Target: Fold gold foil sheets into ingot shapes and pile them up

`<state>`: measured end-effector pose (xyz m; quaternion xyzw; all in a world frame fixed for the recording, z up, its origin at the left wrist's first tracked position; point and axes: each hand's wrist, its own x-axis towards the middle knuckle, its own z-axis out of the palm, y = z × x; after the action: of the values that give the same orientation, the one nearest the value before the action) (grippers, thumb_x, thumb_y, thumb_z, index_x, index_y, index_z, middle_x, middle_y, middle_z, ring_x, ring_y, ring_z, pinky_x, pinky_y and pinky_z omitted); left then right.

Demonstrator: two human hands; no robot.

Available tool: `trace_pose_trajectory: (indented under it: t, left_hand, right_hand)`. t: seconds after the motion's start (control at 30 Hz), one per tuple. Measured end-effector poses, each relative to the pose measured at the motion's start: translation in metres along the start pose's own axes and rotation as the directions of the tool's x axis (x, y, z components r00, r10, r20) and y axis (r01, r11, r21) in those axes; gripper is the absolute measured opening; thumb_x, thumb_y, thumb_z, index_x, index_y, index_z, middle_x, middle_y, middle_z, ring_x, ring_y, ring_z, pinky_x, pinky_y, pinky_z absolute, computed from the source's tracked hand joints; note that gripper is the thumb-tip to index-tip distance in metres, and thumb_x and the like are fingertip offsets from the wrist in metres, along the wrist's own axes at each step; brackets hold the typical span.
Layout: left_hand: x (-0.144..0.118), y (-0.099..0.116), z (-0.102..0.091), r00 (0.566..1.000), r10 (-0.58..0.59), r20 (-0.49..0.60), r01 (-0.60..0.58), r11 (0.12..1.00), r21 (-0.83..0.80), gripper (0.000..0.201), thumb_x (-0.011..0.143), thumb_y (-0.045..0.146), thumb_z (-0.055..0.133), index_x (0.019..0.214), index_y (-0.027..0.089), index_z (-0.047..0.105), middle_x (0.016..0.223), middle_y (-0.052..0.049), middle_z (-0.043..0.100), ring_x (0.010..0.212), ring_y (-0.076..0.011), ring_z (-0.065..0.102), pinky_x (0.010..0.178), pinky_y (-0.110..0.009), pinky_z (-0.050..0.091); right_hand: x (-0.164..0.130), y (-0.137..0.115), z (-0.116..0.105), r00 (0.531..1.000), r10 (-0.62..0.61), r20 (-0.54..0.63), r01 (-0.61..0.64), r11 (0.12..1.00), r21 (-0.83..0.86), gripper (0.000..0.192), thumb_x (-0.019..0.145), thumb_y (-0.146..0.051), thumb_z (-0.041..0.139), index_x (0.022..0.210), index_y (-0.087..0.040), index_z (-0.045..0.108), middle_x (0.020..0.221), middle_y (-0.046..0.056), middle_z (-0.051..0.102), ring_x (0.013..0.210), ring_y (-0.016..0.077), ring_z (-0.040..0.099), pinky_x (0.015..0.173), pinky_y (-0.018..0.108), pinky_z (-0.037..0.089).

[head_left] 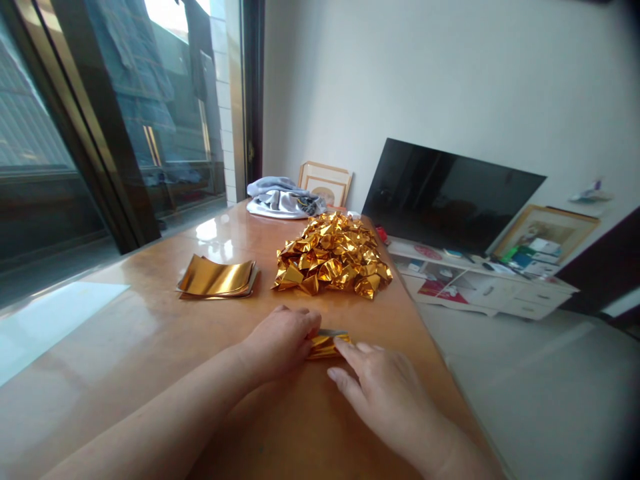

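Note:
A partly folded sheet of gold foil paper (327, 347) lies on the wooden table between my hands. My left hand (290, 339) grips its left end, fingers curled over it. On the right end, the index finger of my right hand (383, 380) presses down, with the thumb apart and the other fingers stretched out. Beyond my left hand sits a stack of flat gold foil sheets (215, 277). Straight ahead rises a heap of folded gold foil pieces (333, 257).
The glossy wooden table (150, 373) has its right edge close to my right arm. Folded grey cloth (285, 200) lies at the far end. A television (453, 193) stands on a white cabinet (500, 293) to the right, and glass doors (150, 113) are at left.

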<state>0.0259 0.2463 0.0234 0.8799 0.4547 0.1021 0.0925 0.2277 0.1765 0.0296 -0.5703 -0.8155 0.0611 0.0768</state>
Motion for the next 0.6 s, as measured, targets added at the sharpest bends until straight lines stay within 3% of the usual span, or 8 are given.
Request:
trace_pose_trajectory:
  t: [0.6]
  left_hand:
    - [0.0009,-0.0017,-0.0007,0.995,0.095,0.038,-0.095,0.995,-0.004,0.022,0.090,0.019,0.049,0.087,0.021,0.070,0.089,-0.008,0.065,0.082,-0.0211,0.062,0.078,-0.033,0.046]
  right_hand:
    - [0.0008,0.0019,0.0044,0.994,0.074,0.076,-0.072,0.997,-0.036,0.047,0.095,-0.057,0.046,0.127,-0.026,0.061,0.095,0.011,0.075,0.087,0.0329,0.071,0.071,0.040,0.045]
